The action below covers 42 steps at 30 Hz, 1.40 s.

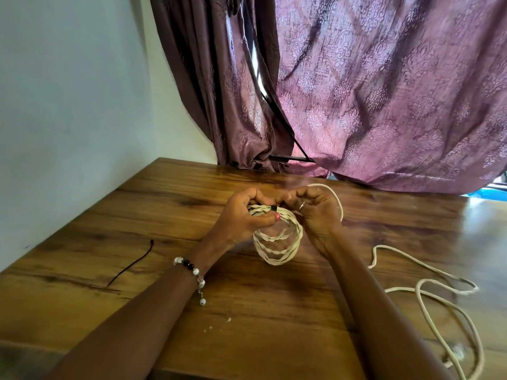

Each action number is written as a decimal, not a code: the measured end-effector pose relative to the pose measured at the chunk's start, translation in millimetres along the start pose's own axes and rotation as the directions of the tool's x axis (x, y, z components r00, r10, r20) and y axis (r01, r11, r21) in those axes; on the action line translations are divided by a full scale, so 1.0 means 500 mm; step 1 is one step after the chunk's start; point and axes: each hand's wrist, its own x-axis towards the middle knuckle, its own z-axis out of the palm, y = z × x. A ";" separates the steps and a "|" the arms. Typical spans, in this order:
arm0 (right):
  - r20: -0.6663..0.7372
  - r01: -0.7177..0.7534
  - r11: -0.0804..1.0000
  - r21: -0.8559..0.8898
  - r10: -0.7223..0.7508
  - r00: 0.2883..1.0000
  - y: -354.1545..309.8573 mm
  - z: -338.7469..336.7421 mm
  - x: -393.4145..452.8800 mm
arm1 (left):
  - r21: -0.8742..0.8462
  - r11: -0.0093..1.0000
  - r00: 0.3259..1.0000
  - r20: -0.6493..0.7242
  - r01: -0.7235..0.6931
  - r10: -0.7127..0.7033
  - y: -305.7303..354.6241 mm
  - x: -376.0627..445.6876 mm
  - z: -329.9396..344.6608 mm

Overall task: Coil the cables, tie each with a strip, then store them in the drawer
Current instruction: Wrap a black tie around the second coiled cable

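Both my hands, left point(244, 215) and right point(315, 212), curl tight round the top of a cream twisted-cable coil point(277, 242), pinching a black strip point(273, 208) there. Loose cream cable point(439, 292) trails at right. Another thin strip point(131, 264) lies left on the glossy wood-grain table point(164, 204); patterned purple curtain point(384, 91) behind.

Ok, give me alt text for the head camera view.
Both hands, left and right, grip a coiled cream twisted cable over a brown wooden table, fastening a black strip. Another loose cream cable sprawls right.
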 end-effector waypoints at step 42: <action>0.527 0.616 0.096 -0.781 -0.426 0.735 -0.053 -0.001 -0.001 | 0.238 0.970 0.993 -0.088 -0.055 0.078 -0.007 -0.001 0.020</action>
